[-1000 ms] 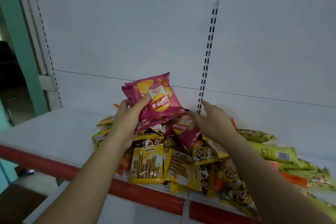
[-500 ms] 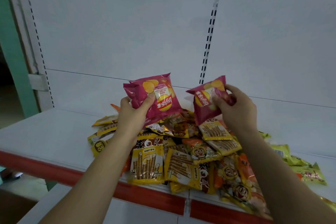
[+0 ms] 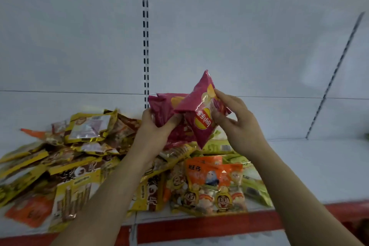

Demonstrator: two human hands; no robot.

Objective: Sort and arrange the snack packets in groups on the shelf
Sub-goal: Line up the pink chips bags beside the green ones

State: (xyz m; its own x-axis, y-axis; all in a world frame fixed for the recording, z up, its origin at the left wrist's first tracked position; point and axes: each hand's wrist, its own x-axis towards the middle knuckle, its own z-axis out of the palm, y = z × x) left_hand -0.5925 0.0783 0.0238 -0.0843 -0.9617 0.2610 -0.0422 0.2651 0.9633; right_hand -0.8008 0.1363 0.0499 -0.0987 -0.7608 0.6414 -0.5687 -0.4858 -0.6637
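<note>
here the left hand [image 3: 153, 132] grips pink chip bags [image 3: 165, 110] and the right hand [image 3: 233, 122] pinches another pink bag [image 3: 199, 114], above the pile [image 3: 79, 158] on the shelf [image 3: 311, 166]; they look light, puffy and slippery, so hold the edges.

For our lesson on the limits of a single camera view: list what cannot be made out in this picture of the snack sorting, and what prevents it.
Head view only:
- Pink chip packets in the left hand: their count, since the right hand's pink chip packet overlaps them.
- Yellow wafer-stick packets: print lost to motion blur.
- Green packets: mostly hidden by the right forearm.
- Shelf: cut off by both side edges.
</note>
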